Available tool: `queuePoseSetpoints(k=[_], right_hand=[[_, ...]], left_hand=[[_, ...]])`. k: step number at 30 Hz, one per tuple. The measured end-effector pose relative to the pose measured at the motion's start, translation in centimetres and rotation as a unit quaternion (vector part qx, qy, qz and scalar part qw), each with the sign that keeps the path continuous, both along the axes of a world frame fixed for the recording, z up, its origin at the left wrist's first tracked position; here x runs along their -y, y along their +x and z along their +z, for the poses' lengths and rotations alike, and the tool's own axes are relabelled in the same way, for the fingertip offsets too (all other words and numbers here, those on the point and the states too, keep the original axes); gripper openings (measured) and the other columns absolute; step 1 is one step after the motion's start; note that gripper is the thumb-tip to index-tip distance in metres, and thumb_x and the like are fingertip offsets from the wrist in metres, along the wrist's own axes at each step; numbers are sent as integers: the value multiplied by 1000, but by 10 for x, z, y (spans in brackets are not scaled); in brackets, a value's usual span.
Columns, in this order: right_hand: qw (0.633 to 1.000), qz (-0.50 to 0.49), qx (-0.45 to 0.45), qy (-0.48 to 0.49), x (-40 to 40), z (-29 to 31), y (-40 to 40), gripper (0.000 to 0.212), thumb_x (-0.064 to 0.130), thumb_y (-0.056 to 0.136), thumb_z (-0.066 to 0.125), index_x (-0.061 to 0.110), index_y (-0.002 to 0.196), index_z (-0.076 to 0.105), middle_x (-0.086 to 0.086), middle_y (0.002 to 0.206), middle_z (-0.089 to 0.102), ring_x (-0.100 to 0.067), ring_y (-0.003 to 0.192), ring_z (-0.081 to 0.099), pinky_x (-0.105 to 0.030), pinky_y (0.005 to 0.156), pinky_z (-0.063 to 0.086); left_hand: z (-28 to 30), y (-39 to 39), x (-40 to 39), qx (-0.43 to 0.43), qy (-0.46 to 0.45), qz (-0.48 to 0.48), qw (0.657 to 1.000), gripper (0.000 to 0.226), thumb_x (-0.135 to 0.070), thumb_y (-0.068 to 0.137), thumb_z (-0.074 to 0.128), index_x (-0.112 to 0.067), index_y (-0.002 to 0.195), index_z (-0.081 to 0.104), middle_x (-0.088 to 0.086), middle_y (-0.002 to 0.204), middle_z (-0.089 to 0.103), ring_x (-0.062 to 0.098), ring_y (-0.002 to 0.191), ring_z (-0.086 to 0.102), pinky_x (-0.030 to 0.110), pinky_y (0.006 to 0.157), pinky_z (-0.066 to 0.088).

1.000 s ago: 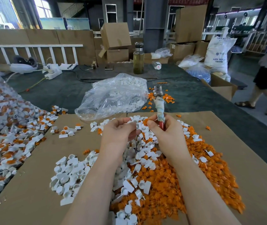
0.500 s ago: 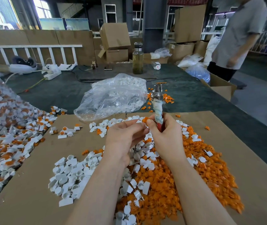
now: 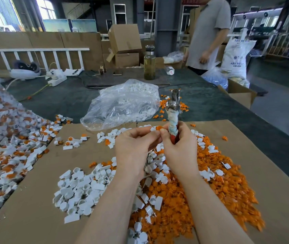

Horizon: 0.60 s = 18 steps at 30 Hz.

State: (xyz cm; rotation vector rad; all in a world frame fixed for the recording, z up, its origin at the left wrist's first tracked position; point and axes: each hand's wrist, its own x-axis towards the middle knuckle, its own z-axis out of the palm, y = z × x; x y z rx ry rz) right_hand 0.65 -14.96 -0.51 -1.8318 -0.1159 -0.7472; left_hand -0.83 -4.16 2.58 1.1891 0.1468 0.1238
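The dark bench (image 3: 66, 101) runs the full width, with a cardboard sheet (image 3: 34, 199) covering its near part. A person in a grey shirt (image 3: 209, 32) stands at the far right corner. On the left, a heap of joined white-and-orange pieces (image 3: 3, 138) spills onto the cardboard. A clear plastic bag (image 3: 122, 106) of white parts lies just beyond the hands. The orange pile (image 3: 175, 208) and the white pieces (image 3: 80, 189) lie under both forearms, which hide their middle. A glass bottle (image 3: 149, 66) stands far back. The right hand (image 3: 180, 152) has its grip wrapped round the cloth-bound handle of an upright metal tool (image 3: 173, 118). The left hand (image 3: 133, 148) has a narrow grip, pinching a small orange cap (image 3: 158, 128) beside that handle, above the piles.
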Motion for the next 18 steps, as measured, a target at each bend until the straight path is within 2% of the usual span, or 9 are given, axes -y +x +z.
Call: queuePoseSetpoints(k=[5, 11, 18], right_hand=[[999, 13, -25, 30, -1, -1, 1, 6, 18, 92, 67, 18, 97, 63, 13, 75, 62, 5, 69, 60, -10, 59, 46], [1000, 6, -24, 18, -2, 0, 1, 5, 16, 91, 68, 17, 91, 63, 15, 66, 56, 10, 65, 57, -7, 56, 42], [1000, 0, -26, -5, -2, 0, 1, 7, 20, 91, 68, 16, 96, 64, 16, 68, 56, 10, 63, 55, -8, 55, 41]], left_hand=[[1, -1, 1, 16, 13, 12, 1000, 12, 5, 76, 78, -4, 83, 75, 12, 77, 76, 21, 70, 76, 18, 62, 57], [-1, -1, -1, 43, 91, 41, 994, 13, 1, 75, 81, -8, 83, 77, 6, 76, 77, 19, 72, 76, 17, 63, 56], [0, -1, 0, 57, 162, 71, 983, 13, -7, 76, 83, -15, 85, 79, -4, 73, 76, 8, 69, 73, 10, 60, 52]])
